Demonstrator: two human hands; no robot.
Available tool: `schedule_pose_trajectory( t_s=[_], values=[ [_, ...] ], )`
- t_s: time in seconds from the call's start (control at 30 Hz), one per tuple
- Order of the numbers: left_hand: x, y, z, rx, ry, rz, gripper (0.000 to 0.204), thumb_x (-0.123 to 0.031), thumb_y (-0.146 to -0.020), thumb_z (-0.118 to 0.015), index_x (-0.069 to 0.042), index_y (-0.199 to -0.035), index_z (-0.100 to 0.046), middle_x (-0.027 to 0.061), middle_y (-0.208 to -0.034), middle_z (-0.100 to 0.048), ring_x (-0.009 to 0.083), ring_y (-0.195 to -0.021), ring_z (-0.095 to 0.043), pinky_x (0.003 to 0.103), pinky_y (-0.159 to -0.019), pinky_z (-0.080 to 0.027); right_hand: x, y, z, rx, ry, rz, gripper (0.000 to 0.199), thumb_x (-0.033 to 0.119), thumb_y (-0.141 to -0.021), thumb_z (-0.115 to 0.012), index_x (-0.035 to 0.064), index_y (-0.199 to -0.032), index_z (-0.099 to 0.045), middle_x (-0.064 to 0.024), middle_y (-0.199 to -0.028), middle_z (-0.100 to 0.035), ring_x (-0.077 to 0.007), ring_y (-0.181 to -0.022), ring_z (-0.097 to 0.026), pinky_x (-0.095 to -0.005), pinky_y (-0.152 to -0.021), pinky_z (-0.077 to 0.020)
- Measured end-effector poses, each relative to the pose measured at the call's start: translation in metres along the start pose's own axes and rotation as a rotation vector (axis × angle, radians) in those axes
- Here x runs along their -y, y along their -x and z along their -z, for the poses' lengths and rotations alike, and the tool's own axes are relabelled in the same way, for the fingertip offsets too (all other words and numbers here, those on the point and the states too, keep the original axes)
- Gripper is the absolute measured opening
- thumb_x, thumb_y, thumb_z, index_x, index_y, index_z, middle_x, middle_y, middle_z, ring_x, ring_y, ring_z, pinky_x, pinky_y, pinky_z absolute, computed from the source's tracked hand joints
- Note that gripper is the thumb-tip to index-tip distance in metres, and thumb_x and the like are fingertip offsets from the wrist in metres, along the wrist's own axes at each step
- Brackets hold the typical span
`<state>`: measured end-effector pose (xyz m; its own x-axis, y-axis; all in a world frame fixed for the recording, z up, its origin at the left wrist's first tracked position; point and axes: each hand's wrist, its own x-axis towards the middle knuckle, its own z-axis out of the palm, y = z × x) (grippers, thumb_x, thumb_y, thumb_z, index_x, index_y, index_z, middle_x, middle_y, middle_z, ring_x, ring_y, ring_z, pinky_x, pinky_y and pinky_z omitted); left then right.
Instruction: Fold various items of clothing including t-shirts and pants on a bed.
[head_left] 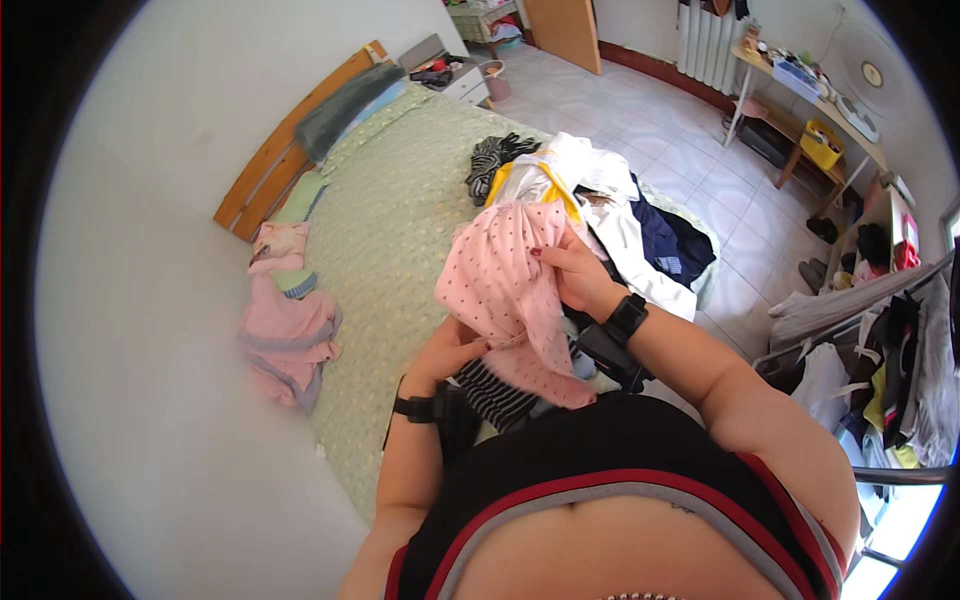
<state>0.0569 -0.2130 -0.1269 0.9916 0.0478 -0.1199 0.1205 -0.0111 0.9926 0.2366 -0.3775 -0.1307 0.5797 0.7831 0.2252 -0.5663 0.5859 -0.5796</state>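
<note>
Both my hands grip a pink dotted garment (500, 265) that hangs in loose folds in front of me, above the bed. My left hand (447, 352) pinches its lower left part, with the thumb on top of the cloth. Higher up, my right hand (578, 270) holds the right edge between thumb and fingers. What kind of garment it is, the folds hide. Below it lies a black-and-white striped cloth (492, 395), partly covered. Just beyond it is a heap of white clothes (590, 165), with dark blue clothing (665, 235) at its right.
The bed (385, 200) has a pale green patterned cover and a wooden headboard (250, 195). A pink and grey blanket (290, 340) lies along the wall side. At the right stand a clothes rack (900, 350) and a narrow table (815, 95) with a fan (872, 75).
</note>
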Motion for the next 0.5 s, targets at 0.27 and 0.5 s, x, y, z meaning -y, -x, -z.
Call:
schedule_pose_trajectory(
  t_s=[0.27,0.5],
  values=[
    [0.01,0.002,0.013,-0.462,0.181,-0.096,0.05,-0.014,-0.086,-0.059,0.002,-0.131,-0.042,0.0113,-0.126,-0.051,0.0199,-0.112,-0.051,0.032,-0.093,-0.043,-0.015,-0.02,-0.034,-0.025,0.161,-0.01,0.038,0.0,-0.084,-0.058,0.0043,-0.121,-0.049,-0.005,-0.114,-0.059,-0.0142,-0.103,-0.057,-0.0301,-0.091,-0.0454],
    [-0.062,0.003,0.096,-0.801,0.241,-0.476,0.028,-0.007,-0.09,-0.051,0.001,-0.117,-0.057,0.0079,-0.113,-0.061,0.0168,-0.103,-0.056,0.031,-0.088,-0.044,0.036,-0.1,-0.037,-0.12,0.269,0.229,0.025,-0.005,-0.083,-0.055,0.0005,-0.108,-0.053,-0.009,-0.103,-0.063,-0.0189,-0.093,-0.061,-0.032,-0.083,-0.0479]
  ],
)
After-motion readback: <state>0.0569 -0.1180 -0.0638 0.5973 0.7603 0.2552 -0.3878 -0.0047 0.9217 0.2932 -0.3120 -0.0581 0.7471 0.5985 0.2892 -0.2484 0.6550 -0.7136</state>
